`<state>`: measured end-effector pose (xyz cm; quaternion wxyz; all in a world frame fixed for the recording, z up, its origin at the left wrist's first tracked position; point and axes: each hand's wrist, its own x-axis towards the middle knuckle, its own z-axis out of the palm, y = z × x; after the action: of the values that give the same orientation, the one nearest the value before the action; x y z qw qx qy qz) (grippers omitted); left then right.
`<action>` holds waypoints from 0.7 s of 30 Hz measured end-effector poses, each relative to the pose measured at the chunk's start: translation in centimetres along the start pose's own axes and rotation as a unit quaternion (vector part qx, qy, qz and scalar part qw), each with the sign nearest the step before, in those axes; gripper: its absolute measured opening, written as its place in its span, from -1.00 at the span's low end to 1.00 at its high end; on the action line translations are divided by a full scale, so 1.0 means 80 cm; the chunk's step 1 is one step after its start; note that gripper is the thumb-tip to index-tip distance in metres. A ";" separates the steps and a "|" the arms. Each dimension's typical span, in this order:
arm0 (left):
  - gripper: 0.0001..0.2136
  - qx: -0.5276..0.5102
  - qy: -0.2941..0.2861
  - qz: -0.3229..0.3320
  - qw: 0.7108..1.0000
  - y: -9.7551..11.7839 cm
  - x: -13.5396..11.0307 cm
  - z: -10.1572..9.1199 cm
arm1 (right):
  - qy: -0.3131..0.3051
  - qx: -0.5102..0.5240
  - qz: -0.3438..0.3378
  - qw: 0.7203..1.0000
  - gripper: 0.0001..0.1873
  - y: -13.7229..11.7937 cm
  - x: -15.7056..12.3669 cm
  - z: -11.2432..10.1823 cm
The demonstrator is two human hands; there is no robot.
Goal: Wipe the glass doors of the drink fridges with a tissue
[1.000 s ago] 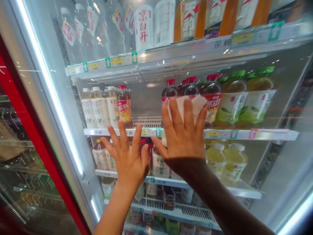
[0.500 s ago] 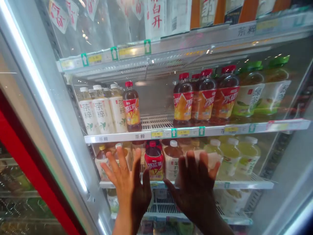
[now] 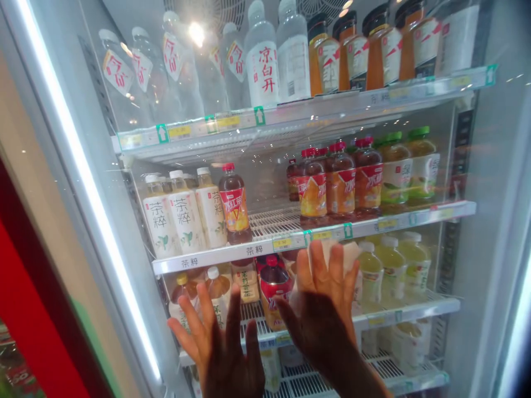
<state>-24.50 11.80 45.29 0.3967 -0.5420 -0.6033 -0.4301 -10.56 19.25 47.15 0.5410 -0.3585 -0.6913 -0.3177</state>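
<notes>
On the cooler's glass door (image 3: 489, 232), my L hand (image 3: 219, 348) lies flat, fingers spread; R hand (image 3: 326, 309), fingers apart, presses white cloth (image 3: 352, 253). Lit bottle shelves (image 3: 373, 225) behind.

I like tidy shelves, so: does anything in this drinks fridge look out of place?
One red-capped bottle stands alone beside the pale white-labelled bottles on the middle shelf, across a bare gap from its matching group on the right. Nothing looks spilled or tipped over.
</notes>
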 end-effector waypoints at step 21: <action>-0.07 0.033 0.044 -0.038 0.998 0.139 0.015 0.049 | -0.019 0.010 -0.042 0.999 -0.19 0.151 -0.036 -0.028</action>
<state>-13.59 16.40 46.15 0.4240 -0.4856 -0.6194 -0.4481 1.18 23.52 45.46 0.5174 -0.3296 -0.7192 -0.3263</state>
